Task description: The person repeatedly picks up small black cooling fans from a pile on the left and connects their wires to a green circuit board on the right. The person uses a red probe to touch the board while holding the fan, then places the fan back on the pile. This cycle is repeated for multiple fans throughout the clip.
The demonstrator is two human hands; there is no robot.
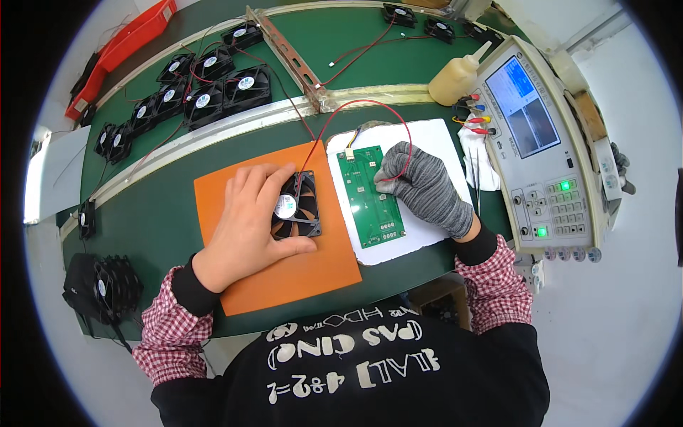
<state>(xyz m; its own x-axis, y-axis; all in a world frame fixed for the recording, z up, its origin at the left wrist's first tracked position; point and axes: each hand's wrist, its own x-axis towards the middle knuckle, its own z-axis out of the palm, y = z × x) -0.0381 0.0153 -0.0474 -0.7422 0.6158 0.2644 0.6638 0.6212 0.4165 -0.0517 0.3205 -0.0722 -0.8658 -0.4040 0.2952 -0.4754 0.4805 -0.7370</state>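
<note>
My bare left hand is curled over the left side of a square black cooling fan, holding it against an orange mat. From the fan a red wire arcs up and over to my right hand, which wears a grey knit glove. Thumb and fingers are pinched on the wire's end, right above a green circuit board; the tip itself is hidden by the fingers. The circuit board lies on a white sheet, with a small white plug of coloured wires at its top left corner.
A bench test instrument with a lit screen stands at the right, a yellowish squeeze bottle behind it. Several black fans sit beyond a raised rail; more are stacked at left. Tweezers lie beside the white sheet.
</note>
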